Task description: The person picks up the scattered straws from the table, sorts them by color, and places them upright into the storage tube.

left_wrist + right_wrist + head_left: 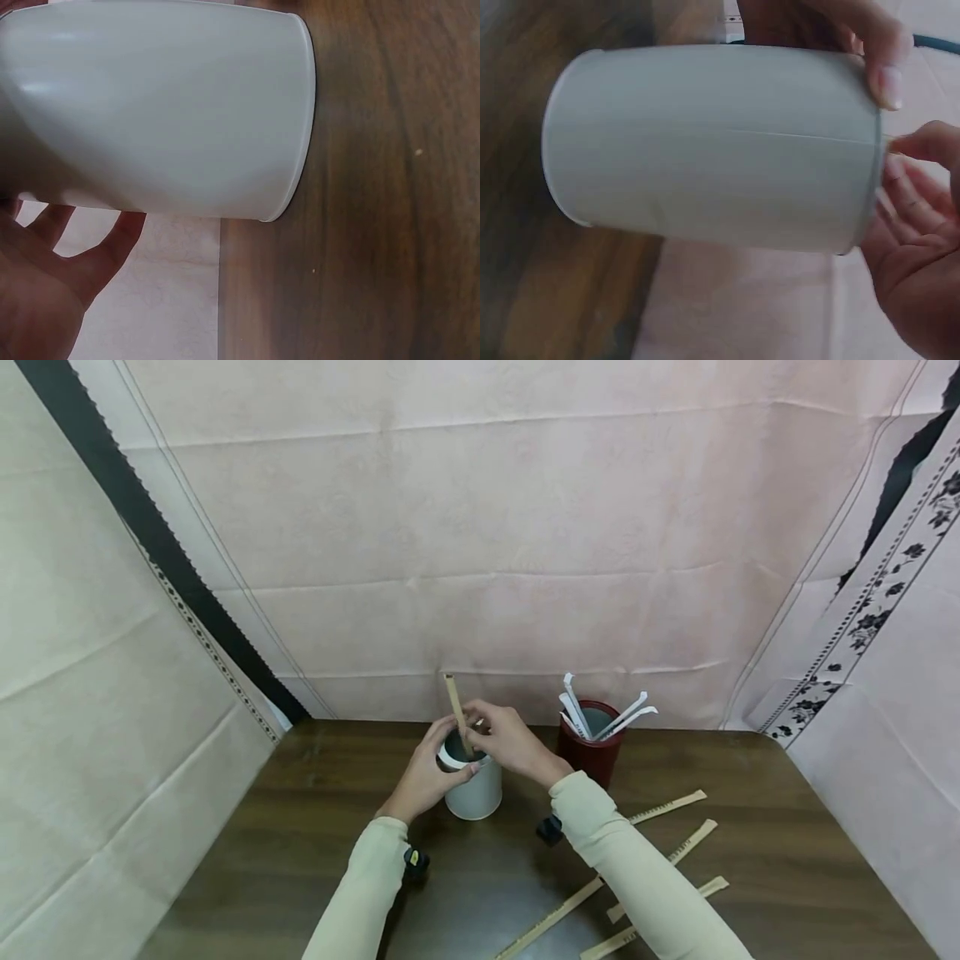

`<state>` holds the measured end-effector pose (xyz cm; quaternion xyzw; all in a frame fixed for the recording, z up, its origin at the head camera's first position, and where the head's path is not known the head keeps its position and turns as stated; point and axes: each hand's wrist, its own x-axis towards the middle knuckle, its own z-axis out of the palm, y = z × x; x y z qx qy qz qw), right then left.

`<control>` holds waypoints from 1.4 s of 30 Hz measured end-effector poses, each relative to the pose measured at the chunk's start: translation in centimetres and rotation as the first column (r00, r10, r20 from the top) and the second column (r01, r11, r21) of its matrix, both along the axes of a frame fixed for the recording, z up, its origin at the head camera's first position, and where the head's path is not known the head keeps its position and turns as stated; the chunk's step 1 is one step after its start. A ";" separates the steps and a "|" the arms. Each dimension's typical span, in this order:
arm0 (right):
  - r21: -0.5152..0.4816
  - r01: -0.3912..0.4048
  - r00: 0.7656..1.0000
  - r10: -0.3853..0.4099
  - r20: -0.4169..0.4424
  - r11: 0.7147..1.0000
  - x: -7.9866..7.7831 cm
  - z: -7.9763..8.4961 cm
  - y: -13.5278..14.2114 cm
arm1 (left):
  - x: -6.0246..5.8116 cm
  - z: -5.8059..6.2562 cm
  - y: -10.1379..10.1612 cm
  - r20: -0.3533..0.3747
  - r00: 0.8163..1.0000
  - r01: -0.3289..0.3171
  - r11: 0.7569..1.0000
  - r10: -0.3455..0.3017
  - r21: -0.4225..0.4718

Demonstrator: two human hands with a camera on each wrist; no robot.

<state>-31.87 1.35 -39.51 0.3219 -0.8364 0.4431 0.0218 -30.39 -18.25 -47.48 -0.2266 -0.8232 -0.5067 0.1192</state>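
A light grey cylindrical can [476, 793] stands on the table toward the back. My left hand [426, 777] holds it round the rim, thumb at the near side; the left wrist view shows that hand's fingers [112, 251] against the can wall. Above the opening, my right hand [513, 742] pinches a narrow tan paper-wrapped stick [453, 695], whose lower end is inside the can. The stick leans slightly, its upper end rising above both hands. In the right wrist view the right fingers [922, 214] are at the rim, and the can's inside is hidden.
A dark red can [588, 758] with several white paper-wrapped sticks [573, 706] stands to the right. Several tan wrapped sticks [551, 920] lie on the brown table [300, 877], partly under the right sleeve. Pale cloth [480, 527] hangs behind and at both sides.
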 end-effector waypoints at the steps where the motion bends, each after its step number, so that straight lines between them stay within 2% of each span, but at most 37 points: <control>1: 0.024 0.013 1.000 -0.013 -0.012 1.000 0.2 0.2 0.1 | -0.1 0.0 0.1 -0.005 1.000 0.004 1.000 -0.004 0.004; 4: 0.043 0.051 0.997 -0.048 -0.061 0.998 0.9 0.9 1.1 | -0.2 -0.2 0.3 -0.016 1.000 0.005 1.000 -0.005 0.017; 8: -0.022 0.059 0.993 -0.061 -0.099 0.998 2.8 2.1 4.4 | -0.1 -0.2 0.2 -0.015 1.000 -0.003 1.000 0.003 0.004; 12: -0.162 0.017 1.000 -0.015 0.009 0.987 5.7 3.7 10.0 | 0.1 0.2 -0.3 -0.015 1.000 -0.005 0.999 0.004 -0.043; 15: -0.224 0.000 0.993 0.027 0.115 0.975 7.0 4.1 15.3 | 0.0 0.4 -0.5 -0.028 0.999 -0.018 0.998 0.016 -0.063; 17: -0.208 -0.008 0.986 0.042 0.162 0.978 6.9 3.3 18.8 | 0.0 0.5 -0.7 -0.046 0.999 -0.020 0.998 0.017 -0.065; 19: -0.161 0.007 0.978 0.027 0.207 0.987 6.2 1.7 22.0 | 0.0 0.5 -0.8 -0.056 0.998 -0.024 0.998 0.020 -0.062; 23: -0.043 0.046 0.960 -0.032 0.280 0.998 4.2 -2.9 26.4 | 0.0 0.2 -0.9 -0.053 0.998 -0.028 0.998 0.025 -0.049; 25: 0.034 0.048 0.956 -0.056 0.289 0.998 3.3 -5.1 28.1 | 0.0 0.1 -0.5 -0.047 0.999 -0.025 0.999 0.023 -0.042; 27: 0.124 0.038 0.960 -0.071 0.270 0.991 2.9 -6.8 29.4 | -0.1 -0.1 0.1 -0.046 0.999 -0.010 0.999 0.009 -0.040; 29: 0.232 0.022 0.973 -0.073 0.217 0.972 2.4 -7.9 29.7 | -0.1 0.0 0.1 -0.051 0.999 -0.001 0.999 -0.001 -0.042; 32: 0.418 0.020 0.995 -0.058 0.079 0.908 2.4 -8.6 29.6 | -0.3 0.0 0.4 -0.056 0.998 0.009 0.999 -0.012 -0.048; 34: 0.516 0.019 1.000 -0.017 -0.007 0.856 2.6 -8.6 29.1 | -0.2 -0.1 0.4 -0.052 0.999 0.007 0.999 -0.009 -0.041; 36: 0.564 0.009 0.997 0.039 -0.073 0.825 2.8 -8.5 28.7 | -0.1 0.0 0.2 -0.051 0.999 0.001 1.000 -0.002 -0.029; 37: 0.566 0.002 0.994 0.062 -0.093 0.825 2.8 -8.3 28.6 | -0.1 0.0 0.0 -0.052 0.999 0.000 1.000 -0.001 -0.021; 42: 0.488 -0.031 0.987 0.104 -0.123 0.872 3.4 -7.8 29.6 | -0.1 -0.2 -0.2 -0.063 0.998 0.015 1.000 -0.016 -0.014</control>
